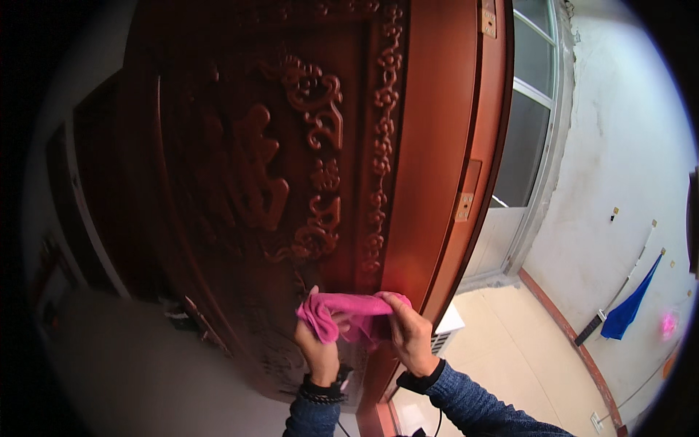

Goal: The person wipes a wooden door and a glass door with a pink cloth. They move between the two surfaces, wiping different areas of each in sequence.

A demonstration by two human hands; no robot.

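Observation:
A pink cloth (349, 306) is stretched between my two hands, close in front of the lower part of a carved reddish-brown door (437, 98). My left hand (319, 344) grips the bunched left end, which hangs in a fold over the fingers. My right hand (409, 333) pinches the other end between thumb and fingers. Whether the cloth touches the door cannot be told. Raised scrollwork and a large raised character (262, 180) stand out on the dark panel.
Metal plates (464, 206) are set in the door's edge. Behind it at right are a white-framed glass door (524, 131), a white louvred box (448, 328) on the tiled floor (502, 338), and a pale wall with a hanging blue cloth (628, 306) and a long-handled brush (590, 328).

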